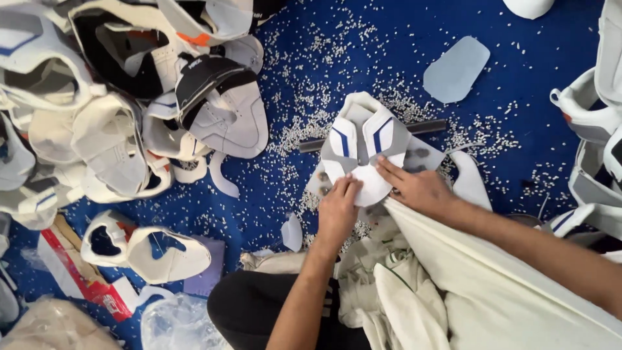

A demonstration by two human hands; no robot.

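A white and grey shoe upper (363, 146) with blue stripes lies flat on the blue floor cloth, across a dark flat bar (427, 126). My left hand (338, 209) pinches the near edge of its white toe part. My right hand (418, 188) presses fingers on the same near edge from the right. Both hands touch the upper at once. A pale grey card piece (424, 157) lies under it.
A big heap of white, grey and black shoe uppers (116, 110) fills the upper left. More uppers (593, 149) sit at the right edge. Small white punched bits (311, 97) litter the blue cloth. A grey insole-shaped cutout (457, 70) lies far right of centre. Cream cloth (453, 285) covers my lap.
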